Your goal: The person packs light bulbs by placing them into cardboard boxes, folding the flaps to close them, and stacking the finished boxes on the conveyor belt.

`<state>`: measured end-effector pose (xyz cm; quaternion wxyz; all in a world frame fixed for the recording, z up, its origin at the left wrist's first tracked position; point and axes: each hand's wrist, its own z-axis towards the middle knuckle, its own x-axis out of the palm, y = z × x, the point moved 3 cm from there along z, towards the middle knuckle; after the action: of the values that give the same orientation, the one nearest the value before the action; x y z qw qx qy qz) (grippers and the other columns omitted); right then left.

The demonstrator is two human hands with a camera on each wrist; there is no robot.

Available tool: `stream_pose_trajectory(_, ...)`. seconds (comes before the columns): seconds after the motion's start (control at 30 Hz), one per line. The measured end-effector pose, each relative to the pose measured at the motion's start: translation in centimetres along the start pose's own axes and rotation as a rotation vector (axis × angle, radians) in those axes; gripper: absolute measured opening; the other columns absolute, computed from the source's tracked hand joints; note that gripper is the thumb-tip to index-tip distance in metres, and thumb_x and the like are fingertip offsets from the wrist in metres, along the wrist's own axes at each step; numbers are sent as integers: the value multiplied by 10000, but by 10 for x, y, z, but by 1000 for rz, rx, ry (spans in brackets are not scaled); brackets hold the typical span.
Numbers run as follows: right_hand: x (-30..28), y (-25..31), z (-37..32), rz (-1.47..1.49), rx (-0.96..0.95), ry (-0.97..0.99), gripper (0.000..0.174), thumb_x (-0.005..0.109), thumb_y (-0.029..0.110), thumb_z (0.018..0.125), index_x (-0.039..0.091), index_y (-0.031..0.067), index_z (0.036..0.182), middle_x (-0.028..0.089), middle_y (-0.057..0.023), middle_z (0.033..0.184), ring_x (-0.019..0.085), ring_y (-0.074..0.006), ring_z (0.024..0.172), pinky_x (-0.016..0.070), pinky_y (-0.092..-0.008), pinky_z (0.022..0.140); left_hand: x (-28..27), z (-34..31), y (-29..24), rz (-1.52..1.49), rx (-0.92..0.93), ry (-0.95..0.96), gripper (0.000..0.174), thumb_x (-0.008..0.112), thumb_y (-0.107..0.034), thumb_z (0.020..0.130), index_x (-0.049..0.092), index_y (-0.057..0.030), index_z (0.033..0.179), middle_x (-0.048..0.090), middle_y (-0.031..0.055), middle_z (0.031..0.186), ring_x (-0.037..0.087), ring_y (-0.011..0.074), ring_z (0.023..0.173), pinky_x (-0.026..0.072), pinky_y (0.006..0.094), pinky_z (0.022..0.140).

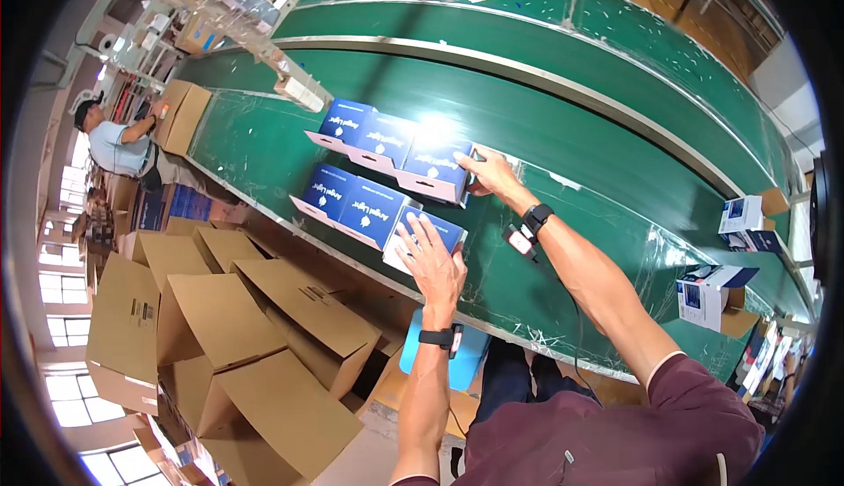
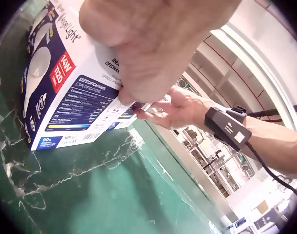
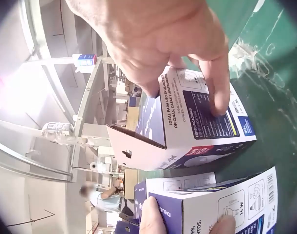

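Two rows of blue-and-white light bulb boxes stand on the green bench in the head view. My right hand (image 1: 491, 172) grips the end corner of the far row's rightmost light bulb box (image 1: 432, 166), digits bent over its top edge and printed end. In the right wrist view, one finger (image 3: 217, 92) presses the specifications panel. My left hand (image 1: 432, 262) rests across the near row's rightmost light bulb box (image 1: 410, 227), its fingers stretched over the top and its thumb at the end. A pink-white hanging flap (image 3: 134, 146) sticks out from the far box.
Large open cardboard cartons (image 1: 229, 328) crowd the floor at the left. A metal post (image 1: 299, 86) stands beside the rows. Two opened white-and-blue boxes (image 1: 703, 297) sit at the bench's right end. Another person (image 1: 123, 143) works at the far left.
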<state>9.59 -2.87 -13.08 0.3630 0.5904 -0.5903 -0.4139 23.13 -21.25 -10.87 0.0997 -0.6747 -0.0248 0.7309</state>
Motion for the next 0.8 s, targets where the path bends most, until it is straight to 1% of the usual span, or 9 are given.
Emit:
stream_pose_trajectory(0.13,28,-5,22,-118,80,50,732,754,508,933,510,118,1502,720,-164,1202,765,-271,893,661,-382,670,-11,21,34,37,31,54,971,746,-299,858,260,60,1617,196,278,1711,176,496,1578,229,652,1229)
stream_pose_trajectory(0.23,26,-29,22,35,-334,88,587,707,448,984,589,47,1395,713,-175,1274,722,-270,1095,613,-415,921,0,45,83,50,110,63,902,684,-325,892,298,84,1598,235,309,1686,163,504,1575,169,605,1274)
stream_pose_trajectory(0.27,1,5,-23,-231,-240,51,533,709,433,979,649,30,1323,704,-210,1292,708,-309,1131,568,-415,983,1,46,97,80,238,21,916,687,-333,890,289,93,1598,230,305,1691,160,479,1584,142,560,1294)
stream_pose_trajectory(0.33,-52,9,-83,-397,-391,-33,600,730,398,960,621,-14,1381,683,-246,1304,670,-379,1174,546,-441,989,19,59,130,-96,172,29,950,719,-289,886,244,67,1628,240,283,1700,164,445,1592,107,482,1311)
stream_pose_trajectory(0.43,-156,-4,-191,-476,-429,-326,622,722,349,973,560,-13,1452,652,-233,1366,637,-389,1244,520,-450,1055,46,78,164,60,455,-163,986,701,-447,939,210,16,1657,197,265,1721,158,447,1596,110,577,1282)
stream_pose_trajectory(0.5,-225,-9,-289,-741,-538,-611,577,699,325,977,565,18,1447,629,-206,1401,615,-372,1266,496,-473,1085,16,67,123,174,354,-377,960,578,-603,1008,195,-25,1671,178,265,1722,183,462,1581,166,587,1264)
stream_pose_trajectory(0.6,-302,-14,-429,-862,-346,-964,592,750,214,923,551,11,1443,621,-227,1366,569,-392,1287,477,-462,1098,-37,27,42,69,328,-491,833,623,-458,1030,295,23,1626,258,288,1686,253,441,1557,213,545,1267)
stream_pose_trajectory(0.67,-332,-41,-493,-966,-150,-1201,588,764,201,907,553,6,1420,636,-219,1264,591,-393,1214,501,-477,1033,-33,-9,-24,-208,431,-359,762,670,-312,1018,333,44,1601,289,274,1680,272,430,1557,224,509,1272)
stream_pose_trajectory(0.8,-371,-111,-519,-1023,88,-1006,566,740,108,896,556,64,1429,648,-166,1163,637,-375,1090,529,-489,932,-21,-92,-200,-656,632,295,780,665,-252,1010,281,85,1600,275,292,1680,233,427,1581,225,476,1284)
